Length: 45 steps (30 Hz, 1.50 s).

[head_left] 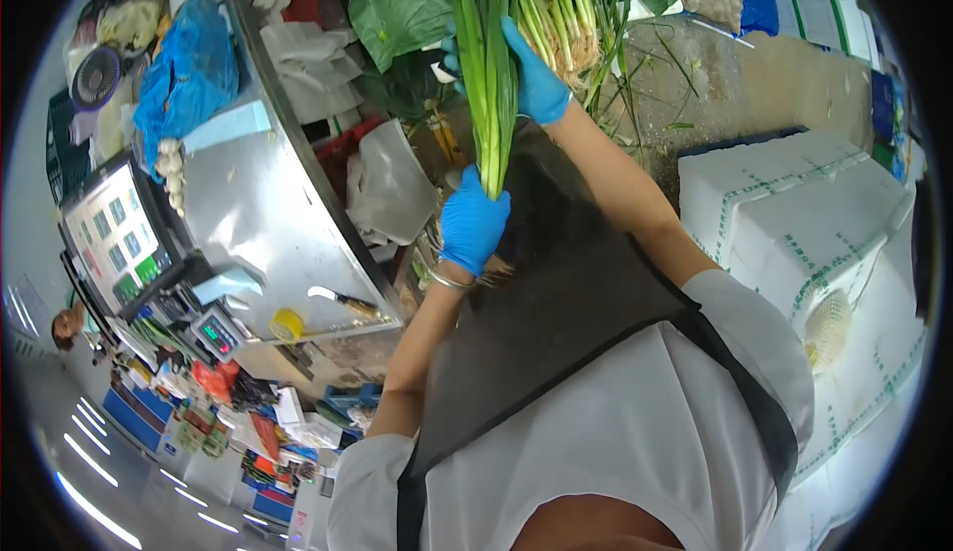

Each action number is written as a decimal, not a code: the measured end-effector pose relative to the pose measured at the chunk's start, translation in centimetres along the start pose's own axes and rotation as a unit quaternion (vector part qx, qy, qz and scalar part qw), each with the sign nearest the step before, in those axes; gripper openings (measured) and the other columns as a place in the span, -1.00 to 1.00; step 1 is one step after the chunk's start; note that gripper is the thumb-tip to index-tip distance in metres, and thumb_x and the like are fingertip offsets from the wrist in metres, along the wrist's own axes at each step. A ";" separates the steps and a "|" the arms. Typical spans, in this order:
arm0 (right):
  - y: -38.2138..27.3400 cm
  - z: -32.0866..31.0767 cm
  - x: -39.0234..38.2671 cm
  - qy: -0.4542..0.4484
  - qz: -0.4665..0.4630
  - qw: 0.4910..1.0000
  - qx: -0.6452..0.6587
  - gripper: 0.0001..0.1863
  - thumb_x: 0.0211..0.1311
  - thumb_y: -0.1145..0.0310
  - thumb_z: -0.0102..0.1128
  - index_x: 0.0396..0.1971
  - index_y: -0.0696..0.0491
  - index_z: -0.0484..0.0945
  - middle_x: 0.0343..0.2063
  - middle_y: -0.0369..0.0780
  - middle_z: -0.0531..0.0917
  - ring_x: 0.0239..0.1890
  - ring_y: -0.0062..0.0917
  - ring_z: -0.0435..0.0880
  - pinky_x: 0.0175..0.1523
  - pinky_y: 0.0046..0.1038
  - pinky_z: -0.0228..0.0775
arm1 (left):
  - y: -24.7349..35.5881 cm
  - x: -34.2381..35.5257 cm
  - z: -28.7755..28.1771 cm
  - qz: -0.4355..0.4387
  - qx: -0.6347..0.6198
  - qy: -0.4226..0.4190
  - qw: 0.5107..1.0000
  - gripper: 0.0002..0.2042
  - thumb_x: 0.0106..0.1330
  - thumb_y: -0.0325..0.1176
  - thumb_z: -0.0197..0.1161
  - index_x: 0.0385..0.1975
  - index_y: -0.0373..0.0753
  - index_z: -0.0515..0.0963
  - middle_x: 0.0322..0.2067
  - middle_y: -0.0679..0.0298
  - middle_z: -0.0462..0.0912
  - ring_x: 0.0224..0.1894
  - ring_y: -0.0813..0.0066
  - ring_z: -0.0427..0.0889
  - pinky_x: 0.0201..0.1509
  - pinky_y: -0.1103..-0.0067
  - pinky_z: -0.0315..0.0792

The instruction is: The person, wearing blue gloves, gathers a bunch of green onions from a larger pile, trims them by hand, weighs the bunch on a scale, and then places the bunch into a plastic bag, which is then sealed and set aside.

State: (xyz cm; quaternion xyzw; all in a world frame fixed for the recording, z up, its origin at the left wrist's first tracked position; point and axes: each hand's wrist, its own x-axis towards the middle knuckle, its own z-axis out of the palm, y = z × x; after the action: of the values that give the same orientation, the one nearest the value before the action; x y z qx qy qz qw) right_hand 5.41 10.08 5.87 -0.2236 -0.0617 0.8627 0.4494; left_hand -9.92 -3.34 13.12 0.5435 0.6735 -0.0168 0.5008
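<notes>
A bunch of long scallions point(486, 84) stretches away from me, its leaves at the far end and its pale stems towards me. My left hand point(476, 221), in a blue glove, is closed round the stem end, and roots stick out below it. Farther up, my right hand point(539, 82), also gloved in blue, goes behind the leaves. Its thumb lies along their right side, and its fingertips show on the left. More scallions point(561, 15) with pale stems and tangled roots lie just beyond my right hand, next to a green sheet point(397, 5).
At left stands a metal table point(238, 194) with a knife point(342, 301), a yellow tape roll point(287, 325), a touch screen point(117, 233) and a blue plastic bag point(189, 74). White foam boxes point(774, 194) are stacked at right. Loose leaves point(675, 65) litter the floor.
</notes>
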 end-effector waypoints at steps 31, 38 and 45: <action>1.8 -5.7 -11.3 0.335 0.087 0.661 -0.666 -0.46 0.01 -0.04 0.36 -0.27 0.20 0.64 -0.40 0.01 0.68 -0.31 -0.11 0.66 -0.14 -0.22 0.49 | -1.4 8.8 7.9 0.035 -0.508 -0.279 0.814 -0.46 0.27 -0.47 0.24 0.27 -0.27 0.29 0.03 0.24 0.54 0.11 0.38 0.49 0.23 0.47 0.33; 1.2 -5.6 -12.4 0.343 0.089 0.880 -0.315 -0.82 0.17 0.41 0.35 -0.49 0.11 0.50 -0.67 -0.29 0.55 -0.71 -0.68 0.52 -0.63 -0.62 0.33 | -0.1 8.0 7.0 0.013 -0.531 -0.289 0.797 -0.49 0.24 -0.44 0.30 0.20 -0.31 0.35 -0.03 0.23 0.57 0.02 0.44 0.54 0.17 0.50 0.37; 2.9 -3.0 -13.8 0.339 -0.076 0.895 -0.281 -0.80 0.22 0.37 0.29 -0.47 0.06 0.43 -0.69 -0.34 0.50 -0.68 -0.68 0.53 -0.58 -0.62 0.32 | -0.9 8.2 6.6 0.020 -0.507 -0.305 0.806 -0.61 0.24 -0.34 0.29 0.04 -0.37 0.50 -0.16 0.19 0.62 -0.11 0.41 0.59 0.06 0.54 0.42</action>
State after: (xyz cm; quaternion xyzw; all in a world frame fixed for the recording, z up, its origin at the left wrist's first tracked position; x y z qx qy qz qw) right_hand 11.38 -3.00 6.85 -0.6142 -0.1617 0.6443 0.4260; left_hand -5.53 -1.53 3.68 0.1923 0.3875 0.1728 0.8849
